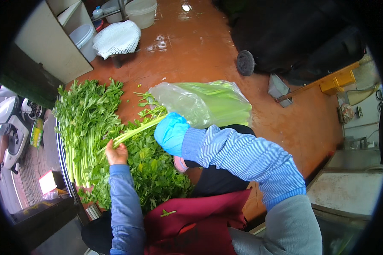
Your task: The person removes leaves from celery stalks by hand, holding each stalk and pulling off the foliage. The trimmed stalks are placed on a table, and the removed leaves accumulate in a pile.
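Observation:
A bunch of pale green celery stalks (137, 131) stretches slantwise between my hands. My bare left hand (116, 153) has its fingers curled at the lower left end of the stalks. In a bright blue glove, my right hand (171, 134) closes around their upper right end; most of its fingers are hidden from view. Under and in front of my hands lies a heap of loose celery leaves (151, 170). To the left, celery with full leaves (89, 114) is laid in a row, stalks toward me. A clear plastic bag (204, 102) of green stalks lies just beyond my right hand.
Wet reddish tile floor (191, 55) spreads ahead. A netted white stool (117, 38) and white buckets (141, 12) stand at the far left. A black wheel (245, 63) and a long-handled dustpan (280, 89) are at the right. Outside the left doorway, a scooter (12, 127) is parked.

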Tool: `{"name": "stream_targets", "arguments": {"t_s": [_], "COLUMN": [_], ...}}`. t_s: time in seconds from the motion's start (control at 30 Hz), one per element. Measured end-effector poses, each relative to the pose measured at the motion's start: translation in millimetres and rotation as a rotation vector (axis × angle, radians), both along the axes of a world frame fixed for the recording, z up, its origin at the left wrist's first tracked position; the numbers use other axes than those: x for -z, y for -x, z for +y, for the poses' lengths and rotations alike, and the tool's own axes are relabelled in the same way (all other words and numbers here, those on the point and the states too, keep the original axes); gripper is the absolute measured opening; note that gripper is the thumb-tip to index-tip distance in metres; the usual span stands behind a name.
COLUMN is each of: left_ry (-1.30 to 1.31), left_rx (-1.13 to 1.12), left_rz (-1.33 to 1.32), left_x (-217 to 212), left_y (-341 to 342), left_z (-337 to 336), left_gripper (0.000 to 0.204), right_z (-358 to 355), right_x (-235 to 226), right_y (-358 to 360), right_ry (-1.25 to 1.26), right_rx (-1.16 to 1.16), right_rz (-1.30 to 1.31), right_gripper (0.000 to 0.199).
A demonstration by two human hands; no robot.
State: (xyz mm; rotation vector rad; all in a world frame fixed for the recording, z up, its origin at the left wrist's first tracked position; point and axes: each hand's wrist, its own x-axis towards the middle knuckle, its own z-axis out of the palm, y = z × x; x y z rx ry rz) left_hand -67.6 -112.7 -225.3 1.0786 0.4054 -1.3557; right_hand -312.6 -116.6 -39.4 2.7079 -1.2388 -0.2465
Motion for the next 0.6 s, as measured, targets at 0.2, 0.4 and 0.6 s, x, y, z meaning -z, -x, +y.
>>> {"name": "stream_targets", "arguments": {"t_s": [0.2, 0.4, 0.6], "left_ry": [0.470, 0.127, 0.159], "left_rx": [0.585, 0.802, 0.760], "left_rz": [0.023, -0.223, -0.638], "left_x": [155.3, -14.0, -41.8], "left_y": [81.7, 98.0, -91.2], "left_z": [-45.9, -19.8, 3.8], "left_gripper": [0.037, 0.023, 0.015], "right_z": [-11.2, -11.7, -18.9], "right_x": [70.9, 61.8, 11.2], "right_y": [-71.6, 11.4, -14.7], "right_ry": [0.403, -0.242, -0.171], "right_rx": [0.710, -0.016, -0.280], "right_rz": [-0.271, -0.228, -0.118], "right_gripper": [0.013, 0.009, 0.009]}}
